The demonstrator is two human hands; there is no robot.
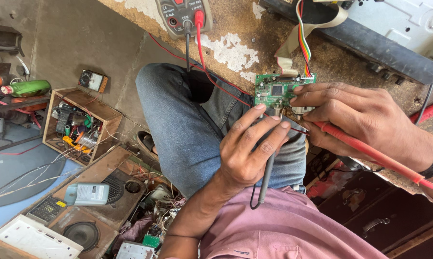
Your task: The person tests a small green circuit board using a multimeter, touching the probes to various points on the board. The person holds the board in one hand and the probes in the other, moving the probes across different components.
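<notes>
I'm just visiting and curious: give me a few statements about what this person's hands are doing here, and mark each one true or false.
1. The right hand holds a red probe. True.
2. The left hand holds a screwdriver. False: it holds a black probe.
3. The circuit board is green. True.
4. The board lies on the floor. False: it sits at the edge of the worn bench, above the person's knee.
5. A multicoloured ribbon cable runs to the board. True.
</notes>
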